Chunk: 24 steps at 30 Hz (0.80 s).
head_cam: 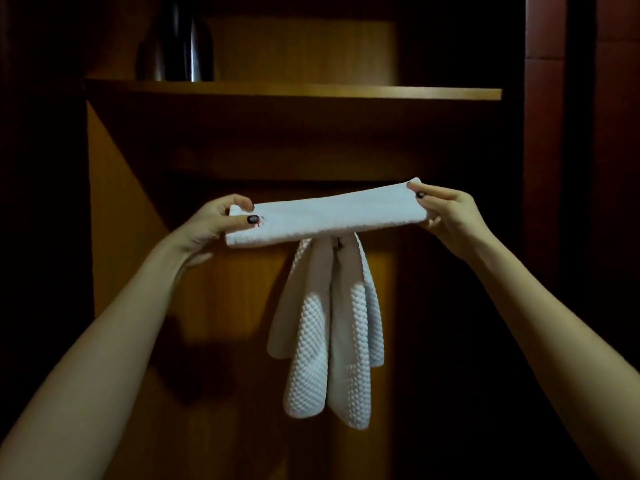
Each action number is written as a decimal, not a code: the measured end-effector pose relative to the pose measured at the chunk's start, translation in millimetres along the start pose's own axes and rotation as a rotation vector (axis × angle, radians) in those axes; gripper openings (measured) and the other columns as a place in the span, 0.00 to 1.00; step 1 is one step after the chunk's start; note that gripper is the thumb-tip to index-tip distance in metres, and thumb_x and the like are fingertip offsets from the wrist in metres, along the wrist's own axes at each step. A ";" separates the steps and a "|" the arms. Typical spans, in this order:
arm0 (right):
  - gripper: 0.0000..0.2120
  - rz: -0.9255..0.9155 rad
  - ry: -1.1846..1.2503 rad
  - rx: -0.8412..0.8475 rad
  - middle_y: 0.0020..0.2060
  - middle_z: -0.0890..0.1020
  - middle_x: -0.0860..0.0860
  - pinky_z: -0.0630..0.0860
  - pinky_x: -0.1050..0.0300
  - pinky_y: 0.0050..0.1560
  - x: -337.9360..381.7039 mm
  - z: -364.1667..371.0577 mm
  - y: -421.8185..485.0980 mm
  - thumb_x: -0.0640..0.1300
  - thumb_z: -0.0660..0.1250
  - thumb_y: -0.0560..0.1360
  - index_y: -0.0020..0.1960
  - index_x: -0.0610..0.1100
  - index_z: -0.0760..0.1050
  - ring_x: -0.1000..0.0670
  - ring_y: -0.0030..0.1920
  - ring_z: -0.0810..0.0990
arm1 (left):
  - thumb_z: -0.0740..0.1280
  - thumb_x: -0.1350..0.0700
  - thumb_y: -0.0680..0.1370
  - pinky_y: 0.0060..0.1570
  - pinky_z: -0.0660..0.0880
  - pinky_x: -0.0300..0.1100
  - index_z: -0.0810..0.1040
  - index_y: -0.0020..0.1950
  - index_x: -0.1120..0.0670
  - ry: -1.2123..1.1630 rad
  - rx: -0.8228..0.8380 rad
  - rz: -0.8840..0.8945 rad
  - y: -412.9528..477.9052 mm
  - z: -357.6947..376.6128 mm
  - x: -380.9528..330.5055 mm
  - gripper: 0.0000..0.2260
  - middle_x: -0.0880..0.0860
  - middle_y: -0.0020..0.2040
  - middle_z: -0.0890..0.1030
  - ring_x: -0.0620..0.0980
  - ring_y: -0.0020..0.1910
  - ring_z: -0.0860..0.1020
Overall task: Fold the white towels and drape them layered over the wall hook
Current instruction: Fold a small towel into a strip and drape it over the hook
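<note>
Left hand [221, 220]: pinched the left end of the folded towel [329, 216], thumb on the near face, fingers curled over the top edge.
Right hand [446, 211]: pinched the right end, thumb and forefinger on the upper corner, other fingers tucked beneath.
Arms: both bare, stretched forward and up, well apart.
Folded towel: held as a long narrow band between the two hands, right end slightly higher, just in front of the wall hook [341, 242].
Wall hook: mostly hidden behind the band; only a dark bit seen under its lower edge.
Hanging towels [325, 327]: white, waffle-textured, draped in layers over the hook, ends hung down against the back panel [221, 306].
Back panel: orange-brown wood, lit in the middle, shadowed at the sides.
Shelf [294, 90]: wooden, set above the hands across the recess; carried a dark glossy vessel [176, 46] at its left.
Room: dim, with a reddish panel [616, 98] at far right.
</note>
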State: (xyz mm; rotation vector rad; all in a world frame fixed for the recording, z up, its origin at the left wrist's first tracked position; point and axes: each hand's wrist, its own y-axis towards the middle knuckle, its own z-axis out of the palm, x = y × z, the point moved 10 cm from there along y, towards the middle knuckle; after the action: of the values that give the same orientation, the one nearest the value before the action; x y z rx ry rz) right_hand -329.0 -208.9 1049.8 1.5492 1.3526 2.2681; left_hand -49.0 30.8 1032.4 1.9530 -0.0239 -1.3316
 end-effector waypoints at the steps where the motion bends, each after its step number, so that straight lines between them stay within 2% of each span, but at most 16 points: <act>1: 0.15 0.014 0.009 0.009 0.54 0.80 0.52 0.79 0.65 0.41 -3.7 4.4 9.5 0.29 0.60 0.78 0.62 0.36 0.77 0.55 0.48 0.80 | 0.77 0.59 0.65 0.37 0.76 0.36 0.80 0.43 0.48 -0.041 -0.015 0.002 12.5 -5.1 0.5 0.12 0.51 0.49 0.78 0.43 0.42 0.80; 5: 0.19 0.132 0.046 0.039 0.63 0.76 0.46 0.79 0.64 0.41 -29.5 18.8 44.4 0.28 0.59 0.77 0.67 0.33 0.73 0.57 0.45 0.79 | 0.74 0.57 0.67 0.32 0.77 0.35 0.77 0.52 0.52 -0.152 -0.067 -0.030 56.4 -15.1 16.3 0.15 0.51 0.48 0.81 0.42 0.39 0.82; 10: 0.19 0.226 0.067 -0.014 0.64 0.75 0.45 0.79 0.62 0.47 -75.0 11.6 74.3 0.29 0.60 0.78 0.68 0.34 0.73 0.53 0.52 0.79 | 0.68 0.65 0.76 0.31 0.77 0.35 0.77 0.50 0.54 -0.166 -0.113 -0.052 99.1 -10.0 49.5 0.07 0.50 0.42 0.83 0.42 0.36 0.81; 13: 0.18 0.298 0.059 -0.082 0.64 0.75 0.44 0.77 0.56 0.54 -116.4 2.3 70.9 0.30 0.61 0.78 0.67 0.35 0.74 0.49 0.57 0.79 | 0.68 0.63 0.77 0.31 0.76 0.34 0.77 0.50 0.54 -0.169 -0.147 -0.069 108.9 -0.9 78.9 0.05 0.51 0.41 0.82 0.42 0.36 0.81; 15: 0.16 0.331 0.072 -0.106 0.61 0.78 0.44 0.78 0.55 0.54 -139.6 0.8 63.0 0.31 0.63 0.78 0.66 0.36 0.75 0.46 0.58 0.79 | 0.68 0.61 0.77 0.29 0.76 0.35 0.77 0.50 0.54 -0.209 -0.175 -0.095 109.1 4.8 100.4 0.03 0.51 0.41 0.82 0.42 0.34 0.80; 19: 0.14 0.396 0.084 -0.047 0.48 0.83 0.45 0.79 0.64 0.38 -172.8 14.7 39.7 0.31 0.64 0.77 0.62 0.36 0.77 0.54 0.41 0.82 | 0.67 0.61 0.78 0.29 0.75 0.36 0.76 0.52 0.57 -0.295 -0.178 -0.183 97.9 21.1 143.0 0.04 0.53 0.41 0.81 0.45 0.34 0.80; 22: 0.12 0.423 0.147 0.050 0.40 0.82 0.44 0.77 0.64 0.36 -187.3 26.8 24.9 0.29 0.64 0.76 0.58 0.31 0.79 0.55 0.34 0.79 | 0.66 0.64 0.78 0.30 0.76 0.35 0.77 0.52 0.60 -0.310 -0.120 -0.207 89.3 35.6 160.9 0.04 0.53 0.40 0.82 0.43 0.34 0.81; 24: 0.09 0.413 0.110 0.111 0.37 0.79 0.43 0.76 0.63 0.35 -189.0 30.6 18.3 0.32 0.64 0.77 0.50 0.34 0.83 0.54 0.33 0.77 | 0.65 0.64 0.79 0.33 0.77 0.35 0.77 0.53 0.61 -0.261 -0.081 -0.222 85.5 37.8 164.6 0.04 0.54 0.42 0.81 0.44 0.35 0.80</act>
State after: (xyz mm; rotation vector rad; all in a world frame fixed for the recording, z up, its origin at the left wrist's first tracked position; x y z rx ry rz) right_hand -206.0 -296.8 930.7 1.9207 1.3035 2.5824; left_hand 28.3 -119.1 946.3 1.7416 0.1221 -1.6990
